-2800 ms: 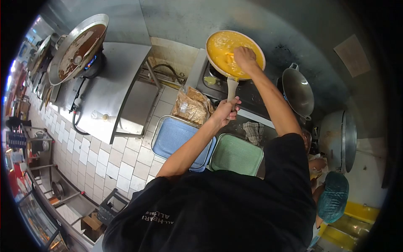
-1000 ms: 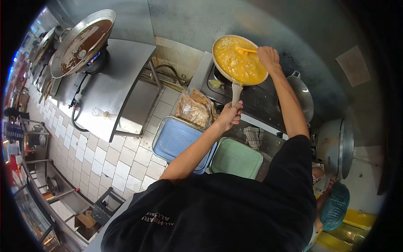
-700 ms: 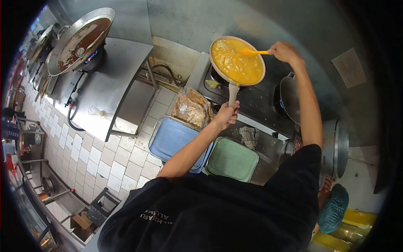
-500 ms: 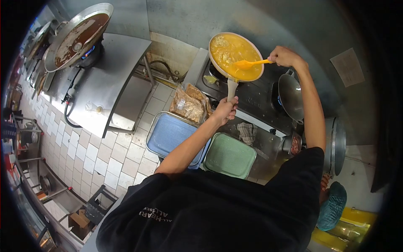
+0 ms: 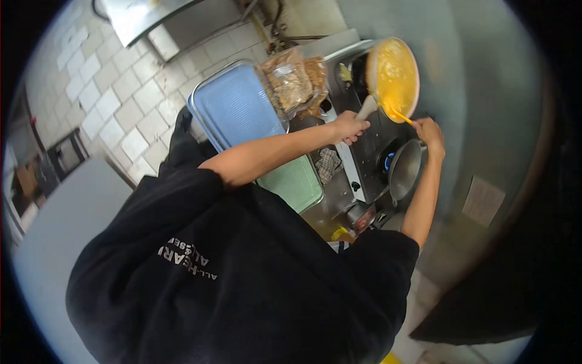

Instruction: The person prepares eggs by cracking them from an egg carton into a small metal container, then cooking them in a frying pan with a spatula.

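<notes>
A frying pan [image 5: 373, 71] full of yellow egg mixture [image 5: 396, 73] is over the stove at the upper right, and it looks tilted in view. My left hand [image 5: 351, 127] is closed around the pan's pale handle [image 5: 367, 107]. With my right hand [image 5: 429, 134] I grip an orange spatula [image 5: 401, 116], whose head is in the egg near the handle side of the pan. Pale, partly set curds show towards the far part of the egg.
A wok [image 5: 405, 171] sits by a lit blue burner [image 5: 389, 161]. Left of the stove are a blue tray [image 5: 233, 103], a green tray [image 5: 294, 185] and bagged brown food [image 5: 290, 82]. A checked cloth [image 5: 328, 165] lies on the counter near a small container of red food [image 5: 364, 218].
The whole view has turned and shifted, so the pan appears further right. Both hands keep their holds; the spatula has moved nearer the pan's handle side.
</notes>
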